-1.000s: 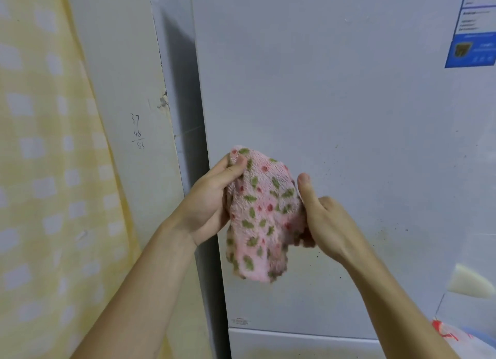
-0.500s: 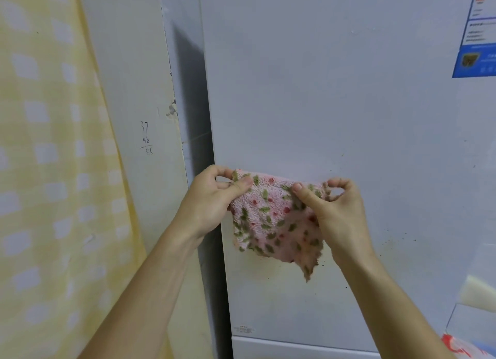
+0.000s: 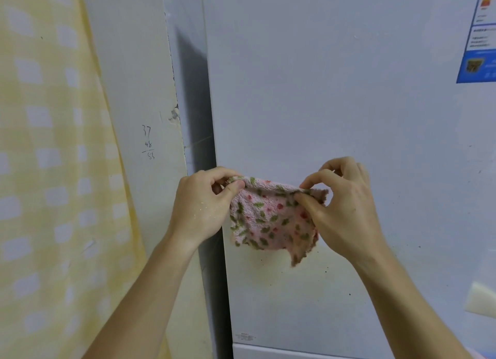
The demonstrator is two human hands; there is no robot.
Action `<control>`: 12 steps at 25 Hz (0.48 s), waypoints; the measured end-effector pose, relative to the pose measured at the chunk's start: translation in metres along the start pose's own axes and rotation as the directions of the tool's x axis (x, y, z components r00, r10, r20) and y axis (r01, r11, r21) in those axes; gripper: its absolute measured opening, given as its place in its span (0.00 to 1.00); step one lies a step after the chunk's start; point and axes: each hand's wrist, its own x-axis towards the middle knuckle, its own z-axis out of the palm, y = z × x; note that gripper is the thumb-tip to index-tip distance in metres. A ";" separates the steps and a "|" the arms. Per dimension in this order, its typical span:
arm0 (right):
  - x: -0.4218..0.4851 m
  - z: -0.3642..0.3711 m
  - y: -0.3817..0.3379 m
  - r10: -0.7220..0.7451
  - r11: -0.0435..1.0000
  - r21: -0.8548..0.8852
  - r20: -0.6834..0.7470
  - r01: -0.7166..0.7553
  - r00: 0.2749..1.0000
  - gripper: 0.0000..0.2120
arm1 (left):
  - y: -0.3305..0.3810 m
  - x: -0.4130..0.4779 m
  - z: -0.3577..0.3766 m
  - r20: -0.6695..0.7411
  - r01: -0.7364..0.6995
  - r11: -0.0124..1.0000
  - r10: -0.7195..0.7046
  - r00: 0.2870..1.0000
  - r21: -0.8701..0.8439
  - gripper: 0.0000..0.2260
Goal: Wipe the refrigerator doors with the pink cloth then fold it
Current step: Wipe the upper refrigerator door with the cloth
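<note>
**A:** What has shifted since a second ago?

**B:** The pink cloth (image 3: 271,219) hung bunched between the hands then. Now it is drawn out along its top edge, and the hands have moved apart.

**A:** Take the frame from the left.

**B:** At far left hangs a yellow checked curtain (image 3: 48,170), and beside it is a strip of wall with pencilled numbers (image 3: 148,142). At centre, the left hand (image 3: 200,211) pinches the cloth's upper left corner between thumb and curled forefinger. The cloth hangs from that edge in front of the refrigerator door (image 3: 335,103), with its lower right corner drooping to a ragged point. Whether it touches the door cannot be told. The right hand (image 3: 343,213) pinches the upper right corner the same way, its other fingers loosely curled above. At upper right, a blue energy label (image 3: 480,36) sits on the door.

**A:** Which step is the person on?

**B:** Most likely the fold, since the cloth is spread rather than pressed to the door. Dark specks show on the door below it, so it is uncertain whether the wiping is finished.

**A:** And the next move?

**B:** Probably bringing the two corners together. Both pinches would need to stay firm so the limp terry hangs square and the edges meet.
</note>
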 end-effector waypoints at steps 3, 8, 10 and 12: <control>0.001 0.009 -0.001 -0.093 0.996 0.000 -0.113 0.093 0.989 0.07 | -0.008 0.006 0.010 -0.135 -0.113 0.992 0.121 0.983 0.062 0.02; 0.004 -0.007 -0.019 0.131 0.837 0.462 0.352 -0.294 0.927 0.05 | -0.008 0.010 0.022 -0.183 -0.100 0.992 0.085 0.979 -0.072 0.01; 0.003 -0.008 -0.022 0.036 0.679 0.605 0.538 -0.416 0.842 0.08 | -0.001 0.008 0.024 -0.085 0.022 0.965 -0.046 0.995 -0.263 0.02; 0.002 -0.001 -0.022 -0.091 0.540 0.716 0.573 -0.443 0.815 0.15 | 0.007 0.006 0.023 0.068 0.149 0.881 -0.132 0.989 -0.448 0.05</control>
